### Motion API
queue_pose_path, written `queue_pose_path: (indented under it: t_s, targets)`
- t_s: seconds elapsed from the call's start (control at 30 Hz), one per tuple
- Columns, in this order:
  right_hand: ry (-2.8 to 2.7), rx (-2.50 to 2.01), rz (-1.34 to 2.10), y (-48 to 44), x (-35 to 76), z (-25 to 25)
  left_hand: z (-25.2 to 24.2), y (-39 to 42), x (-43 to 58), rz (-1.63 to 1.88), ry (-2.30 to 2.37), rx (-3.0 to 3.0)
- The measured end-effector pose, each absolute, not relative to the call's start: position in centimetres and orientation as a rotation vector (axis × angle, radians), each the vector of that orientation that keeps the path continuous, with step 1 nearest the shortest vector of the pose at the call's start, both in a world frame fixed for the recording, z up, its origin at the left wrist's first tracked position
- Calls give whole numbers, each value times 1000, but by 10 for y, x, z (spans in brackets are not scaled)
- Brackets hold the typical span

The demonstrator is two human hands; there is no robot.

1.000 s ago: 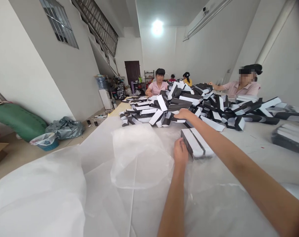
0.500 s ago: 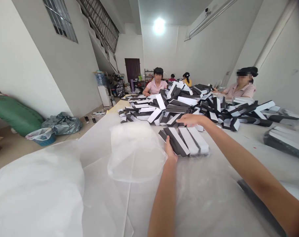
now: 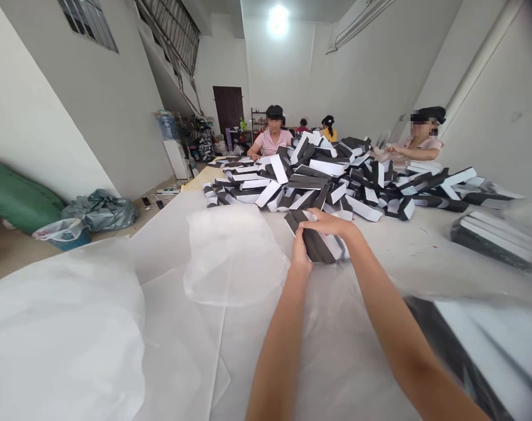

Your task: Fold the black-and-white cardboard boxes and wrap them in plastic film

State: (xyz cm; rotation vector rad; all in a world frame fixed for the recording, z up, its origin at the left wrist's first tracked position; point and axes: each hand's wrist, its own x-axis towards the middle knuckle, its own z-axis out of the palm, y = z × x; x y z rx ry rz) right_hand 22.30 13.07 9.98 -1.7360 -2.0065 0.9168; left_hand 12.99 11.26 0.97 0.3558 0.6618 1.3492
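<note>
My left hand (image 3: 301, 258) and right hand (image 3: 331, 224) are both closed on a bundle of cartons (image 3: 318, 248), black with white panels. My left fingers (image 3: 297, 241) hold its near end and my right fingers (image 3: 313, 216) lie across its top, so the bundle sits between the two hands, touching both. This two-sided grip appears to keep the cartons together as one block. I cannot confirm whether the bundle is clear of the tabletop (image 3: 424, 257).

A blurred stack of cartons (image 3: 476, 356) lies at the lower right, close to my right forearm. To my left, translucent white film (image 3: 59, 327) covers the tabletop, and a clear plastic sheet (image 3: 234, 257) lies just beside my left hand. Both appear spread flat, leaving a smooth surface within reach.

A second stack (image 3: 494, 240) sits to the right. Beyond my hands lies a loose pile of cartons (image 3: 318, 175), heaped at mixed angles and near enough to reach. Across the pile are two co-workers in pink shirts (image 3: 272, 143); the one at right (image 3: 417, 149) has both hands near the heap. On the floor at left are gray plastic bags (image 3: 99, 211) and a blue basket (image 3: 64, 237). A dark door (image 3: 227, 108) closes the far wall.
</note>
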Motion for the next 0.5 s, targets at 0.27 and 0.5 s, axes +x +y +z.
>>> queue_pose_path:
  t_s: [0.27,0.5]
  targets:
    - [-1582,-1455,736,65,259,128,70,87,128,1362,605,538]
    - [-1615,-1091,770,21,297,155,112,78,88,1500,532,545]
